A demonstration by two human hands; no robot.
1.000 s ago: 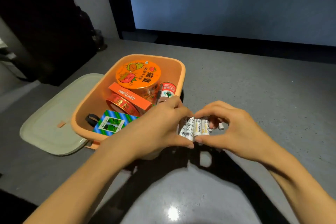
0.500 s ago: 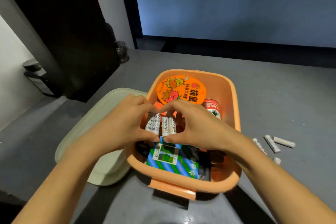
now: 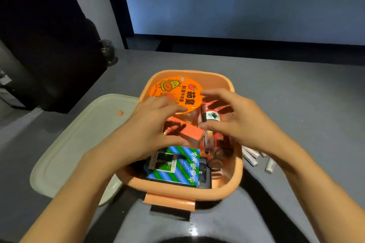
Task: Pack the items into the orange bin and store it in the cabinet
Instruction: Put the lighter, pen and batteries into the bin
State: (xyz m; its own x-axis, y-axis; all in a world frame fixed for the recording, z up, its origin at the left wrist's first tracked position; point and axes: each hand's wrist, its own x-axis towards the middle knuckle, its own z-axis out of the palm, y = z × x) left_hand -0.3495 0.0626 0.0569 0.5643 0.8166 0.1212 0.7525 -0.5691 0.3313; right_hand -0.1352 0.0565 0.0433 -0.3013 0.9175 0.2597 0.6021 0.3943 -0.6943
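The orange bin (image 3: 235, 181) stands on the grey table in front of me. Inside it are a round orange noodle cup (image 3: 177, 90), an orange box (image 3: 190, 133), a red can (image 3: 213, 117) and a blue-green striped pack (image 3: 177, 165). My left hand (image 3: 150, 130) and my right hand (image 3: 239, 118) hover over the middle of the bin, fingers spread, with nothing between them. The white batteries they carried are out of sight. A few more white batteries (image 3: 251, 157) lie on the table just right of the bin.
The bin's pale green lid (image 3: 79, 144) lies flat to the left, touching the bin. A dark cabinet-like block (image 3: 49, 45) and a small dark jar (image 3: 108, 51) stand at the far left. A dark wall base runs along the table's back edge.
Both hands carried a bundle of white batteries from the table on the right to over the bin. Now the fingers have spread and the bundle is gone from them.
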